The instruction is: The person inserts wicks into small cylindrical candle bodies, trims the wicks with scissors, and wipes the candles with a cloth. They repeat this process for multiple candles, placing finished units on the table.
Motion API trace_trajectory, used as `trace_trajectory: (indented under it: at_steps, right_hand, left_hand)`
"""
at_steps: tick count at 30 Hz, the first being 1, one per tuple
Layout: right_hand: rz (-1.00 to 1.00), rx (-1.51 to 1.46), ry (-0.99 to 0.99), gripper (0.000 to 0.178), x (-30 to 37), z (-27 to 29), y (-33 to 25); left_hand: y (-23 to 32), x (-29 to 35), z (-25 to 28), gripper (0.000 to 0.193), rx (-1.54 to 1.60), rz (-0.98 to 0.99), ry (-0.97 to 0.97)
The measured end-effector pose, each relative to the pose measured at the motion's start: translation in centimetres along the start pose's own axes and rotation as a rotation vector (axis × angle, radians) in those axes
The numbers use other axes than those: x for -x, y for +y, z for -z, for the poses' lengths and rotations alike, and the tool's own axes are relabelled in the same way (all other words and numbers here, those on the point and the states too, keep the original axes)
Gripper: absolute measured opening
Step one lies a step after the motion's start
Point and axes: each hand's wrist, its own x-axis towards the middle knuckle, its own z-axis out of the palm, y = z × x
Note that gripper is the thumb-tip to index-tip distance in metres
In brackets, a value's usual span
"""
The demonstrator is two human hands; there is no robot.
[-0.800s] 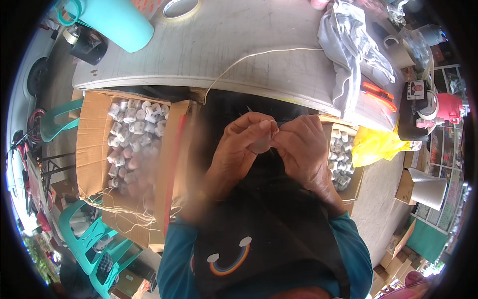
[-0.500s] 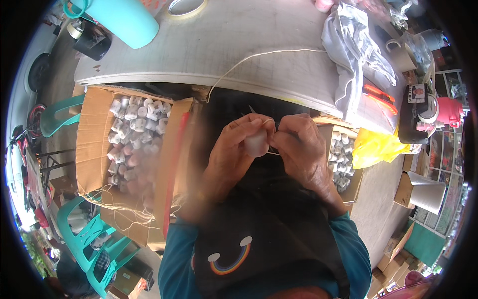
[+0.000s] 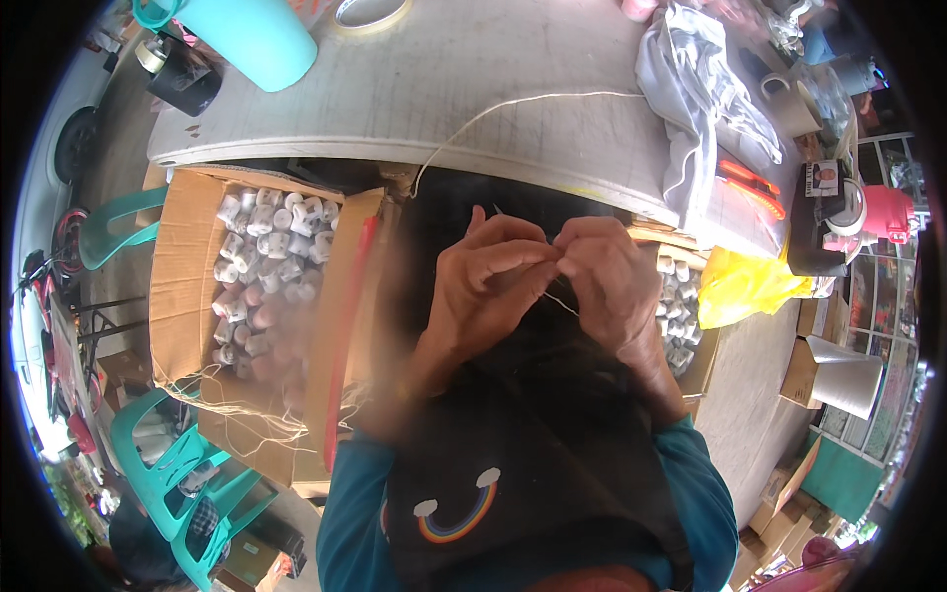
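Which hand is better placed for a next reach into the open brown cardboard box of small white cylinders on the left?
Likely the left hand: it is nearer the box, with the right hand farther across. Both hands meet, though.

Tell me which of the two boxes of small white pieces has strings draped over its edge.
The box on the left: pale strings hang over its near edge. The box beside the right hand shows none.

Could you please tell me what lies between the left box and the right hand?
In the head view, the left hand lies between the box and right hand.
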Motion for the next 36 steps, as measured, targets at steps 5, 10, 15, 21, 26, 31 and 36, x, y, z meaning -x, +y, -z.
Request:
trace_trajectory:
  at_steps: [5, 10, 15, 21, 26, 31, 36]
  right_hand:
    - [-0.119, -0.213, 0.018, 0.015, 0.0, -0.1, 0.4]
    - [-0.201, -0.241, 0.066, 0.023, 0.1, -0.4, 0.0]
    - [-0.082, -0.132, 0.125, 0.030, 0.0, -0.9, -0.1]
    - [0.115, 0.107, 0.101, 0.027, -0.5, -1.4, 0.2]
    - [0.079, 0.156, 0.094, 0.030, -0.7, -1.3, 0.3]
    - [0.018, 0.169, 0.043, 0.026, -0.9, -1.3, 0.8]
    - [-0.063, 0.189, -0.006, 0.022, -1.1, -1.5, 0.9]
  left_hand:
    - [0.7, -0.2, 0.3, 0.010, -0.094, -0.078, -0.002]
    - [1.3, 0.2, 0.1, 0.008, 0.313, 0.307, 0.022]
    - [1.2, 0.1, -0.1, 0.004, 0.232, 0.267, 0.085]
    - [1.2, 0.0, 0.1, 0.002, 0.133, 0.194, 0.122]
    - [0.7, -0.3, -0.1, 0.003, -0.085, 0.047, 0.157]
    - [0.1, -0.4, -0.6, 0.006, -0.192, -0.097, 0.230]
    - [-0.1, -0.6, -1.3, 0.013, -0.651, -0.412, 0.354]
